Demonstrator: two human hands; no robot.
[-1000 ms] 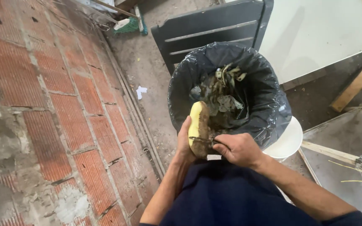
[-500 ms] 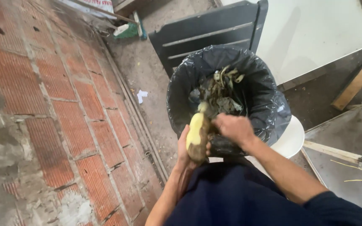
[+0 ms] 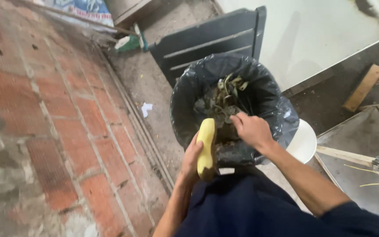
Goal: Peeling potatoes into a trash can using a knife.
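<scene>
— Nearest the body, left hand (image 3: 192, 159) closed around a yellow root (image 3: 206, 147), mostly peeled, held upright just before the bin (image 3: 268, 94).
— And half a second ago?
— Same grip, root barely shifted. Right hand (image 3: 252, 129) now away from the root, over the bin's rim, fingers loosely curled; impossible to tell whether holding anything.
— Farther off?
— Peelings (image 3: 224, 94) heaped inside the bin; dark chair (image 3: 211, 44) behind.

A rough back yard or outdoor work corner of a home. From nine to eleven o'clock runs a weathered red brick wall (image 3: 44, 114) with crumbling mortar. A bare, dirty concrete floor (image 3: 148, 87) lies beneath. At one o'clock leans a dark slatted wooden panel (image 3: 211, 41); loose pale timber offcuts (image 3: 363, 87) lie at three o'clock.
</scene>
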